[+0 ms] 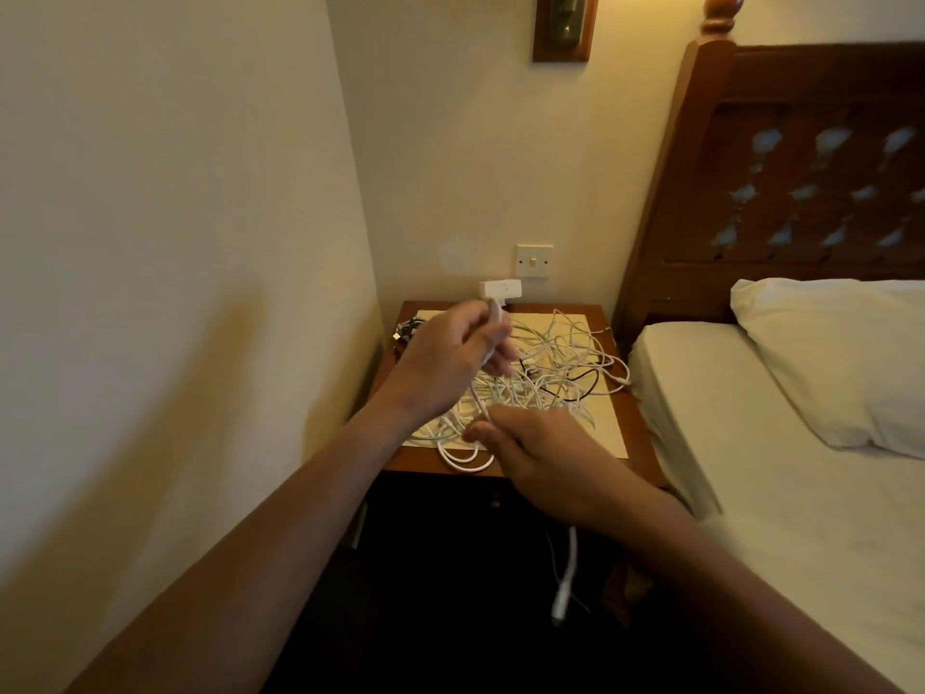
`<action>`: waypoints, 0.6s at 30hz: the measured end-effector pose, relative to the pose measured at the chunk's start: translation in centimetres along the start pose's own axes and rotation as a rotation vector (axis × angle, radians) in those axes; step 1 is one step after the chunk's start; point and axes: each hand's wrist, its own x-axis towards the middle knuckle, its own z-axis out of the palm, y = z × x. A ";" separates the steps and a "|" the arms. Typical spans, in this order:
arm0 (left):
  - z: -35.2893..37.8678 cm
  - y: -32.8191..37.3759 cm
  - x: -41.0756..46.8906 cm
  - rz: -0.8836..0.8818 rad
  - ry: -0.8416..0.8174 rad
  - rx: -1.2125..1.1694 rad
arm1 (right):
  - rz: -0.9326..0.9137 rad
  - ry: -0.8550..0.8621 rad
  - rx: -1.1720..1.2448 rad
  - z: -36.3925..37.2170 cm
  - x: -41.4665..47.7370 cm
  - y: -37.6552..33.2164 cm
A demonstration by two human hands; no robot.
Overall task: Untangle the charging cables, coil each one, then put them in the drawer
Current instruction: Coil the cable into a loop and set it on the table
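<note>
Head view: left hand (450, 360) and right hand (543, 460) fingers (479, 434) seemingly pinch white cable (499, 291) over nightstand (420, 465) edge.

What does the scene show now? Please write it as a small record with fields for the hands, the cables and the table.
Left hand: raised, grips a white cable just below its wide connector
Right hand: lower, pinches what seems to be the same cable at the front of the pile
Cable pile: mostly white, tangled, on the nightstand
Other cables: dark bundle at the back left corner
Drawer: too dark to tell
</note>
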 end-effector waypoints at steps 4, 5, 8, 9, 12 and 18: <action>-1.6 -1.3 -1.6 0.032 -0.242 0.361 | 0.032 0.044 -0.139 -4.3 0.5 1.1; -2.3 -1.4 -1.9 0.002 -0.265 0.359 | 0.043 0.040 -0.151 -5.3 0.6 1.8; -5.3 -1.3 -2.7 -0.105 -0.363 0.369 | 0.068 0.085 -0.136 -7.8 0.1 4.4; -6.2 -1.3 -2.9 -0.134 -0.408 0.373 | 0.081 0.111 -0.128 -8.5 -0.3 5.4; -7.6 -1.2 -3.8 -0.222 -0.434 0.229 | 0.109 0.128 -0.093 -8.7 -1.0 6.9; -7.4 -3.5 -2.5 -0.274 -0.106 0.168 | 0.031 0.109 0.095 -7.3 -1.8 5.3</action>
